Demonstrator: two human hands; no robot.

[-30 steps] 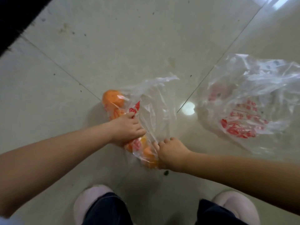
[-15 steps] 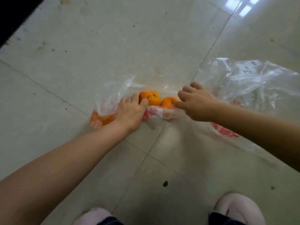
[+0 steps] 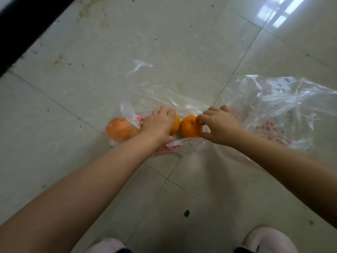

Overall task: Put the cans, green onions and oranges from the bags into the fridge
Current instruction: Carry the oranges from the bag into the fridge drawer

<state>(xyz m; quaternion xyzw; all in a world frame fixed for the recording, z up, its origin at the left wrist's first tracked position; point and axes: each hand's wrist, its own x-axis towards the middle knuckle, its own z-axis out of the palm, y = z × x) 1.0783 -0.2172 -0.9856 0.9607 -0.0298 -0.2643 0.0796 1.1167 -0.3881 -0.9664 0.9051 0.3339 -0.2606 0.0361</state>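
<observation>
Oranges (image 3: 189,126) now lie gripped, right hand (image 3: 219,125) newly on one, left hand (image 3: 159,123) covering another.

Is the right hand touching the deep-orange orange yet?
Touching. The head view shows the right hand with curled fingers on top of the orange and the thumb against its lower side, leaving no gap.

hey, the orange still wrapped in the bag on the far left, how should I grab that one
Hedged: the leftmost orange lies under the film of the clear bag, so gripping through plastic would likely slip. Reach in through the bag's open side, where the left hand is, and cup its round body from above.
</observation>
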